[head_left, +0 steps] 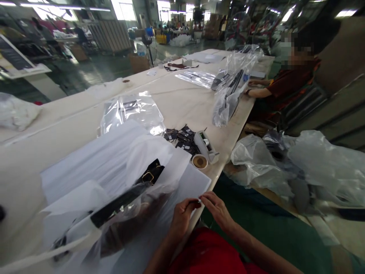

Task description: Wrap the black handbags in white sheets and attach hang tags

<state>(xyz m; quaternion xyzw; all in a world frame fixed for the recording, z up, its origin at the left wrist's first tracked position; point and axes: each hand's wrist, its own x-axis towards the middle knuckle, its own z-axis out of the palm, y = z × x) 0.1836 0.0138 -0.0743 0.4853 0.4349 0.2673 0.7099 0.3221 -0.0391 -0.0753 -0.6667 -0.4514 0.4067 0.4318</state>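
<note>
My left hand is closed, thumb and finger pinched together at the table's front edge. Just beside it my right hand pinches at the same spot, and the fingertips of both nearly meet. A tiny pale bit with something dark and reddish shows between them, too small to name. Left of my hands lies a clear plastic bag with something brown inside. A black strap with a gold buckle rests along the bag, on white paper sheets. One end of the strap is partly covered by paper.
Black tags, a tape roll and a small open box sit ahead. Clear plastic sleeves lie farther left. Across the table, a co-worker handles a plastic-wrapped item. Plastic bags lie right.
</note>
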